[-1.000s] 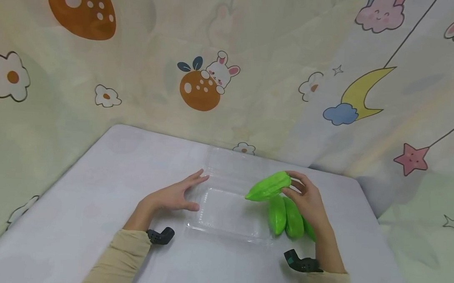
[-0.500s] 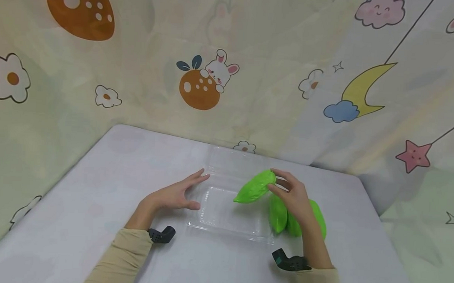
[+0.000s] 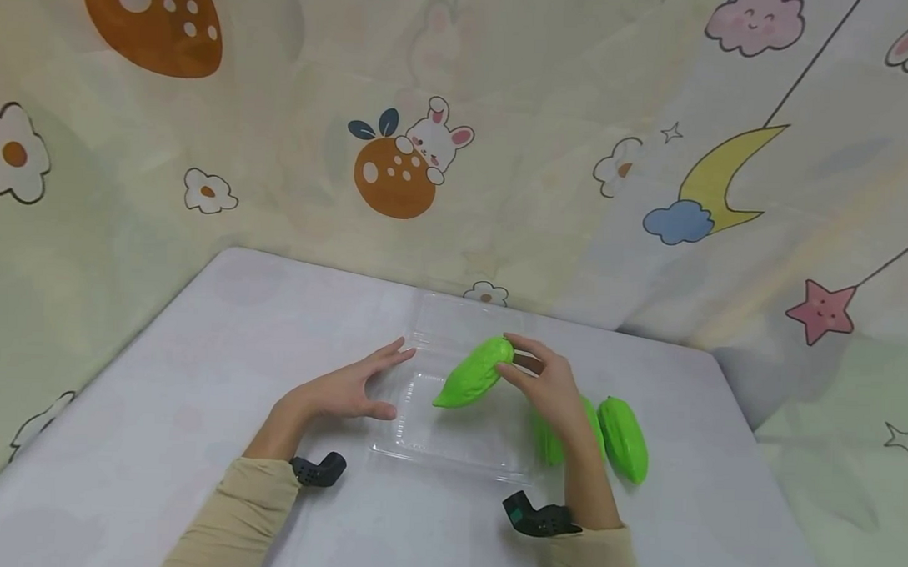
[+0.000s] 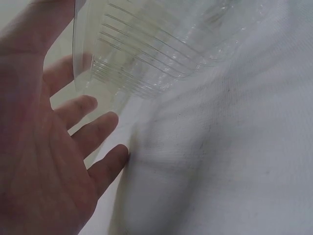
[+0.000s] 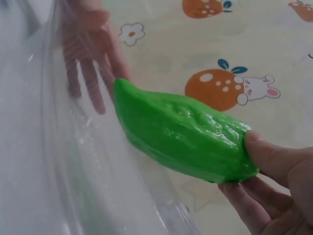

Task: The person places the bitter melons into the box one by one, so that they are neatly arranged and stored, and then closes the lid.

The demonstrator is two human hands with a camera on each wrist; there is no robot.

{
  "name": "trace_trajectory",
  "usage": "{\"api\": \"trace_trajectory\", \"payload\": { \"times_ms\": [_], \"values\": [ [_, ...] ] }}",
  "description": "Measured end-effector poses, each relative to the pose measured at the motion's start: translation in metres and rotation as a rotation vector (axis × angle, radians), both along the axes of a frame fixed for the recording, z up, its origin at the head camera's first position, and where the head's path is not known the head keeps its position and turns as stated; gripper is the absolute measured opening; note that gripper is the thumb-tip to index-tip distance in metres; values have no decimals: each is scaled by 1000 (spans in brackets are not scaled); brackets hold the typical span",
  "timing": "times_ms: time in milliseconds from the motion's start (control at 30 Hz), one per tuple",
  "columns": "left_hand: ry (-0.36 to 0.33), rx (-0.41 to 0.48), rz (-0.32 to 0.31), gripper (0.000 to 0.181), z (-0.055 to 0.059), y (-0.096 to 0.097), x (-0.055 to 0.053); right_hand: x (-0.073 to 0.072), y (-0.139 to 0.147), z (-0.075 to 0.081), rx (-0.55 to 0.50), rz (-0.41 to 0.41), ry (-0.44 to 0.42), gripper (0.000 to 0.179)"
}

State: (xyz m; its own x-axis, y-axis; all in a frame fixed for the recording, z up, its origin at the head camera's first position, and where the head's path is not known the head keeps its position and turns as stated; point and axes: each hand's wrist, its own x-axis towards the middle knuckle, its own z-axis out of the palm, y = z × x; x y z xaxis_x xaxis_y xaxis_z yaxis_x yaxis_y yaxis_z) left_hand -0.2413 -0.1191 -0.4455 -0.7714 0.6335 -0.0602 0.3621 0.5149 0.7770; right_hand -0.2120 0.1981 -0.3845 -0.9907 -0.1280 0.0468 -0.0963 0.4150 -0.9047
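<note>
My right hand pinches the thick end of a bright green bitter melon between thumb and fingers. In the right wrist view, the bitter melon shows a bumpy, glossy skin, its pointed end toward the left hand. It hangs above an open clear plastic box, whose lid lies folded back. My left hand stands at the box's left side with fingers spread. In the left wrist view, the left hand is close to the ribbed box wall; whether it touches, I cannot tell.
More green bitter melons lie right of the box. One bitter melon is in full view; others are partly hidden behind the right forearm. A white table holds everything, with a patterned cloth wall behind it.
My right hand has carried the bitter melon leftward over the box, tilting its pointed end further down. The rightmost bitter melon has come out from behind the arm. My left hand stays put.
</note>
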Motion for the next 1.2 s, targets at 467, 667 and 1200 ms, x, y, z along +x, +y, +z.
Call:
{"api": "trace_trajectory", "payload": {
  "times_ms": [467,667,1200],
  "values": [
    [21,10,-10,89,-2,-1,-1,0,-26,0,-67,56,-86,51],
    [32,22,-16,89,-2,0,-2,-1,-35,-11,-79,49,-115,49],
    [-2,0,12,88,-1,2,1,-2,-50,-33,-149,31,-164,50]
  ]
}}
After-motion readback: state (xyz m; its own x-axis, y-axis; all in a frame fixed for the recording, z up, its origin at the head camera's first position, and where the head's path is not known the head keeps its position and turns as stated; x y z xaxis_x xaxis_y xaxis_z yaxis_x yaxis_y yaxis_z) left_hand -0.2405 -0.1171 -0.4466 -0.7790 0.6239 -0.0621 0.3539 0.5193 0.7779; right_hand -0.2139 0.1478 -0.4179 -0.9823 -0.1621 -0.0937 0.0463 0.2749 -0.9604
